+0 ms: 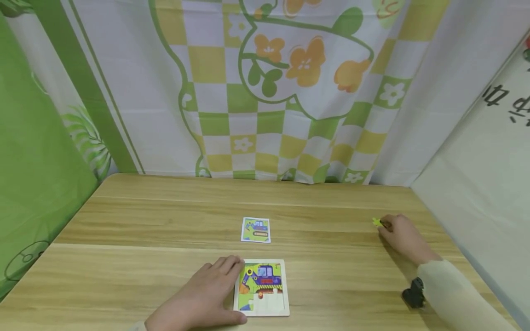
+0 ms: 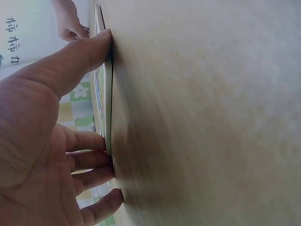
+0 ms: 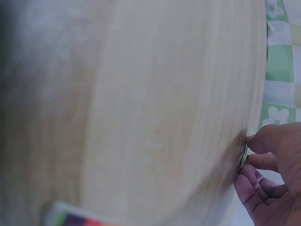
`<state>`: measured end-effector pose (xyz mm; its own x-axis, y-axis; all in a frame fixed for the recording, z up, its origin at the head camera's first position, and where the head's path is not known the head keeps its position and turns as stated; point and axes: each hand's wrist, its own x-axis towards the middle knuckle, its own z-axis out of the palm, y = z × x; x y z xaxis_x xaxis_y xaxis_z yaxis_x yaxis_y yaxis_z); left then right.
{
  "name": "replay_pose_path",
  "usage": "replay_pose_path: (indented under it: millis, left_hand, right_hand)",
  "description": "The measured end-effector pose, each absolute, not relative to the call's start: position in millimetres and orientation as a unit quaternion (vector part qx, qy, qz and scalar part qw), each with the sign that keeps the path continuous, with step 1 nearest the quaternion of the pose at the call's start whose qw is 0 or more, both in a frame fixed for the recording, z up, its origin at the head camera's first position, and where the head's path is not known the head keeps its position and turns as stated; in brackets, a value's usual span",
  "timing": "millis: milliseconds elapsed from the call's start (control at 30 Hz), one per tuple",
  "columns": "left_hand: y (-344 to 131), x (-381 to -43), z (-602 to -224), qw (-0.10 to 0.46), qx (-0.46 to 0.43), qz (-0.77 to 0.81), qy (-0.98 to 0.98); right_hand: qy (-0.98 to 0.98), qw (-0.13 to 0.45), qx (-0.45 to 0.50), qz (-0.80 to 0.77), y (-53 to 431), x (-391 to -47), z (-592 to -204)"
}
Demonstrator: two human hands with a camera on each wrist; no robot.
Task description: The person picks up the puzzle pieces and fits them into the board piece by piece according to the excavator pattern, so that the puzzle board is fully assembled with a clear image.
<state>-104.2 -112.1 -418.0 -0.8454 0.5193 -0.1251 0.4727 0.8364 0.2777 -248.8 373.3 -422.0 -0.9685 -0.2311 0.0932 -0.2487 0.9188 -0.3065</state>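
On the table lies a square jigsaw puzzle (image 1: 267, 280) in a pale frame, showing a blue digger on green, with a bare pale area at its lower right. My left hand (image 1: 203, 292) rests along its left edge, thumb near the lower corner and fingertips by the upper one; the left wrist view shows the fingers (image 2: 89, 160) spread against the rim. Far to the right, my right hand (image 1: 403, 236) pinches a small yellow-green puzzle piece (image 1: 376, 222) at the tabletop. In the right wrist view the piece (image 3: 244, 155) is edge-on between thumb and fingers.
A small picture card (image 1: 255, 230) of the same digger lies behind the puzzle. The wooden table (image 1: 165, 216) backs onto a checked, flowered curtain (image 1: 290, 115). A white cloth (image 1: 488, 184) hangs on the right, a green one (image 1: 37, 138) on the left.
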Motion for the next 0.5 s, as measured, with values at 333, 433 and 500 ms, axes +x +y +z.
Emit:
replay_pose_path:
  millis: [333,433,500]
  left_hand:
    - [-112.7,-104.8,-419.2,0.094,0.264,0.111,0.954]
    - [-113.2,-104.3,-418.7,0.092,0.265,0.115,0.953]
    - [-113.2,-104.2,-418.2,0.093,0.264,0.116,0.953]
  right_hand:
    - [-0.974,0.033,0.100,0.198,375.9,-248.3,-424.1]
    - [-0.973,0.038,0.101,0.203,374.5,-246.6,-420.2]
    - [-0.973,0.044,0.103,0.203,372.3,-245.1,-416.3]
